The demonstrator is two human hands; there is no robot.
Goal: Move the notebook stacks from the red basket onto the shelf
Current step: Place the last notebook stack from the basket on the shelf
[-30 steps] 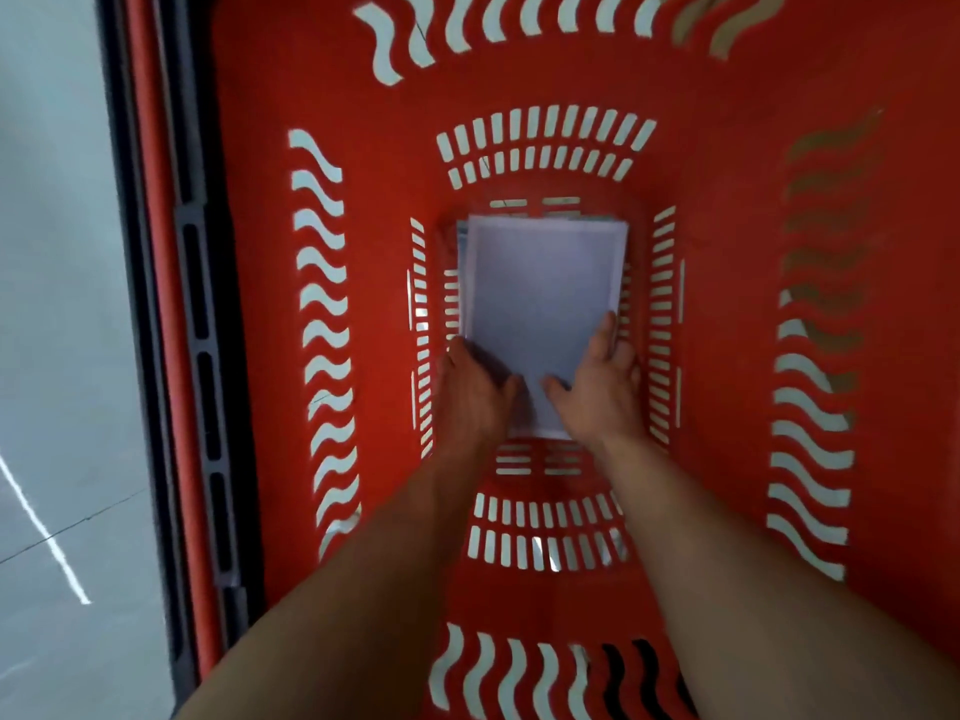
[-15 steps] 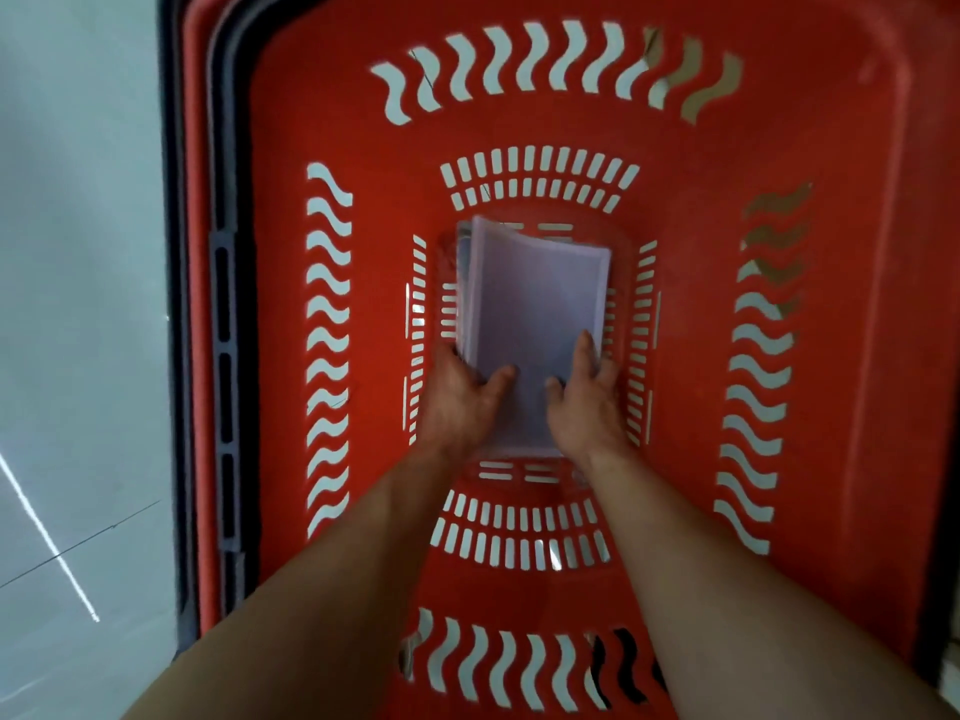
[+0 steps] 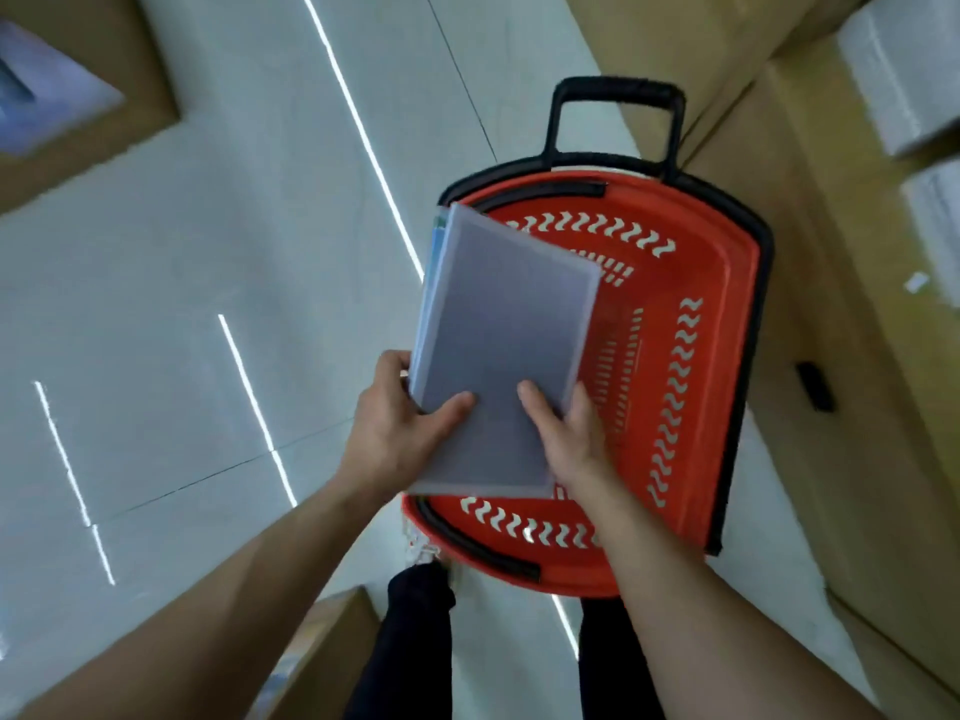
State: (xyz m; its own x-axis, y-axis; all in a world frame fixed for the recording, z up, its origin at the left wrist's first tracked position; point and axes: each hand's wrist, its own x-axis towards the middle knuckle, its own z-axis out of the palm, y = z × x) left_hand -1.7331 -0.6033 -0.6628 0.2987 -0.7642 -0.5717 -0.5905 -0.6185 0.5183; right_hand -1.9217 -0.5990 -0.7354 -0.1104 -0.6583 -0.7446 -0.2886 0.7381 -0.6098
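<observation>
Scanning from 9 o'clock: pale floor (image 3: 208, 252) with bright light streaks. A brown box (image 3: 156, 70) sits at 10 o'clock with something bluish on it, too blurred to name.

Left hand (image 3: 400, 439), just left of centre, grips the stack's near-left corner. Thumb on top, fingers curled under and out of sight.

Stack (image 3: 504, 345) at centre, held flat above the basket's left half, far end toward 12 o'clock and overhanging the rim. It looks film-wrapped, which is likely why it carries as one block.

Right hand (image 3: 571, 439) pinches the near-right edge, thumb on the cover, fingers hidden beneath. The two-handed hold reads as support for a heavy, slippery bundle.

Basket (image 3: 727, 262) stands on the floor at 3 o'clock of the stack, black handle (image 3: 618, 90) up at 12 o'clock. Boxes (image 3: 857, 356) fill the right edge. White packs (image 3: 893, 80) at 2 o'clock are cut off by the frame.

Shelf not in view. The stack covers part of the basket floor, so I cannot tell whether more remain there. Notebook count unreadable.
</observation>
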